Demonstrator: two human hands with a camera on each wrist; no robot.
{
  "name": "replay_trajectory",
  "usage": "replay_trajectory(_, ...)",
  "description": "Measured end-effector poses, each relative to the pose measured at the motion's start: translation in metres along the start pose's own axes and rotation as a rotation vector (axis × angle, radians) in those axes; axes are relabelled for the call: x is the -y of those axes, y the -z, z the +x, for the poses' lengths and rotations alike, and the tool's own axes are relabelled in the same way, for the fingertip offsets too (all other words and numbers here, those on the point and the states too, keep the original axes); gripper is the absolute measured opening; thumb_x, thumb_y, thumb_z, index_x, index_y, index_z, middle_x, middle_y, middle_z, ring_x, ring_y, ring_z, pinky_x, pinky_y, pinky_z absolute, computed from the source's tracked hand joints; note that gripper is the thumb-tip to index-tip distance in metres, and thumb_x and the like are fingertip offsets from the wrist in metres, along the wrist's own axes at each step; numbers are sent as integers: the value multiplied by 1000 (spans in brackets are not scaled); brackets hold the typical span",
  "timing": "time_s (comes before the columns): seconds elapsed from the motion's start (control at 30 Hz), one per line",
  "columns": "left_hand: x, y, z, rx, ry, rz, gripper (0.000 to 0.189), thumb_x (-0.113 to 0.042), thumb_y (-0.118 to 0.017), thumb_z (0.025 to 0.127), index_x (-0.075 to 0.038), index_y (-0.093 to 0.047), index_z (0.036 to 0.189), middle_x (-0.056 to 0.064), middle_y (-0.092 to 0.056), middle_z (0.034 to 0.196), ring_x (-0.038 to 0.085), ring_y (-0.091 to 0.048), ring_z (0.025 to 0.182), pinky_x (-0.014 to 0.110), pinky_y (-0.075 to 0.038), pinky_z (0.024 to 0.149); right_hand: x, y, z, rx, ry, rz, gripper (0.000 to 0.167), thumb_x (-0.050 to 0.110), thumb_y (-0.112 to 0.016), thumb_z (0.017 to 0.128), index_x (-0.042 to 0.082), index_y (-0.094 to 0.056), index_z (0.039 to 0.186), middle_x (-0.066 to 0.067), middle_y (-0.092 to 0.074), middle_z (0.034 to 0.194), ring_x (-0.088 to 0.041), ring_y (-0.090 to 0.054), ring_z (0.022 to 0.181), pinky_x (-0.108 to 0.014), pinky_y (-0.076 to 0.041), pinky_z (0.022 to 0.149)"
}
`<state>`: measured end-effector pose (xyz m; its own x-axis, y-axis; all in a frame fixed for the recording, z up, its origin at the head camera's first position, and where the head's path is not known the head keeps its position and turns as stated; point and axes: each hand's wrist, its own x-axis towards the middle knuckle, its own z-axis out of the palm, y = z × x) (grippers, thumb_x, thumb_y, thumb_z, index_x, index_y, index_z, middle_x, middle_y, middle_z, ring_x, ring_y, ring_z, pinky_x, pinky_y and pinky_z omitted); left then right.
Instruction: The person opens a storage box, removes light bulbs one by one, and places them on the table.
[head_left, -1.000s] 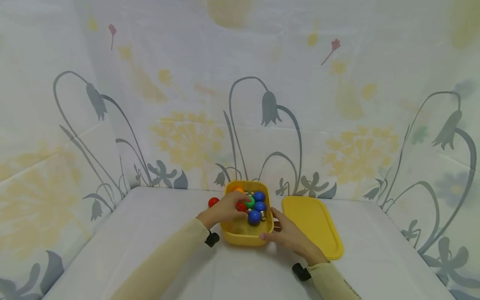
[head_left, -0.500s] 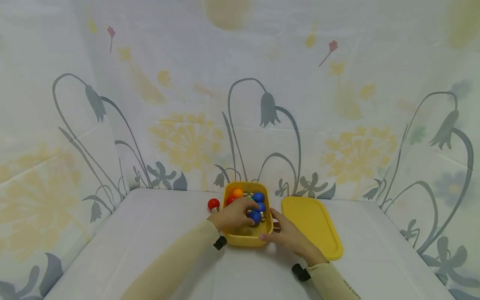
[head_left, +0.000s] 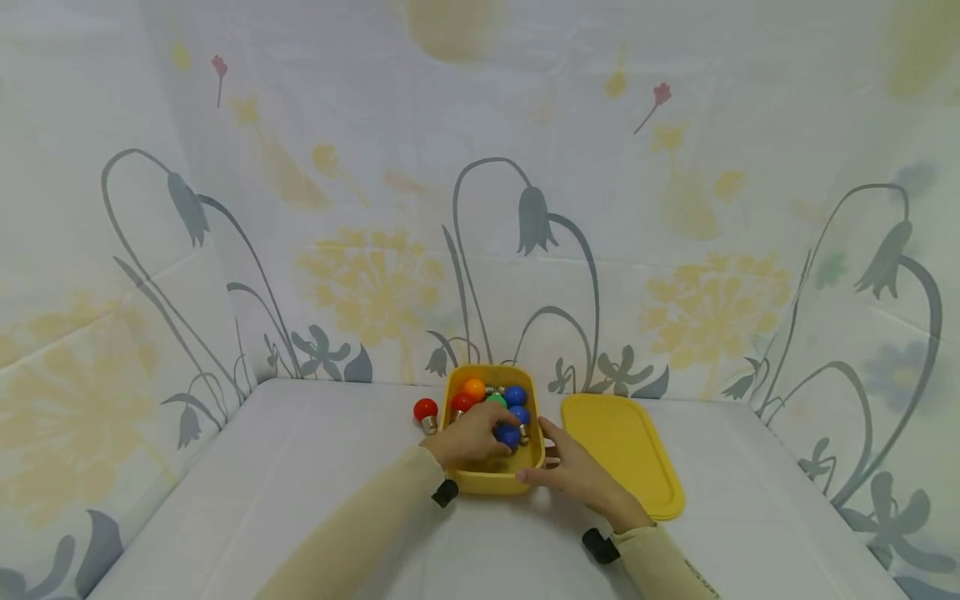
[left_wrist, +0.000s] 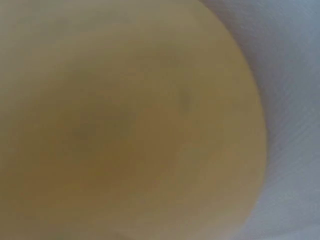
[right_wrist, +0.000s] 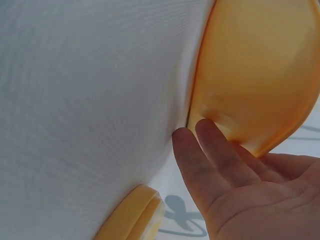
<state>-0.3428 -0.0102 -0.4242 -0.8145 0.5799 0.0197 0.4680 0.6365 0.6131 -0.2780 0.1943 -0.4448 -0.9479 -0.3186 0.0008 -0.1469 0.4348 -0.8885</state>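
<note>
A yellow plastic box [head_left: 491, 483] stands on the table with several small coloured light bulbs in it. Reaching inside, my left hand [head_left: 467, 437] has its thumb and fingers around the nearest blue bulb [head_left: 507, 436]. Two more blue bulbs, one of them a blue bulb [head_left: 515, 396] at the back, lie along the right side, near a green bulb [head_left: 497, 402], partly covered. An orange bulb [head_left: 474, 389] and a red bulb [head_left: 462, 402] are at the left. My right hand [head_left: 573, 471] rests its extended fingers against the box's right wall, seen close in the right wrist view.
Left of the box another red bulb [head_left: 425, 410] lies on the white tablecloth [head_left: 300, 467]. The yellow lid [head_left: 622, 450] lies flat to the right. Behind hangs a flower-patterned cloth [head_left: 375, 167]. The left wrist view is mostly filled by a blurred yellow surface [left_wrist: 125, 125].
My left hand has moved right and nearer, from the red bulb in the box to the nearest blue bulb. That red bulb now shows farther left. My right hand stays in place.
</note>
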Motion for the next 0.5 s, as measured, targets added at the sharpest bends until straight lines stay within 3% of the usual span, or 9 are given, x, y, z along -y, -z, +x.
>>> replay_trajectory(0.2, -2, -2, 0, -4, 17, 38, 33, -16, -77, 81, -16, -69, 114, -7, -53, 104, 12, -50, 102, 34, -44, 100, 1, 0, 0, -19, -20, -22, 99, 35, -79, 78, 7, -19, 152, -14, -26, 154, -29, -51, 119, -45, -45, 97)
replay_trajectory(0.5, -1, -4, -1, -22, 6, 69, 33, -13, -77, 80, -14, -70, 112, -6, -51, 103, 12, -48, 98, 32, -44, 99, 3, -1, 0, -12, -33, -20, 100, 36, -79, 77, 7, -19, 152, -13, -27, 153, -29, -51, 120, -45, -45, 97)
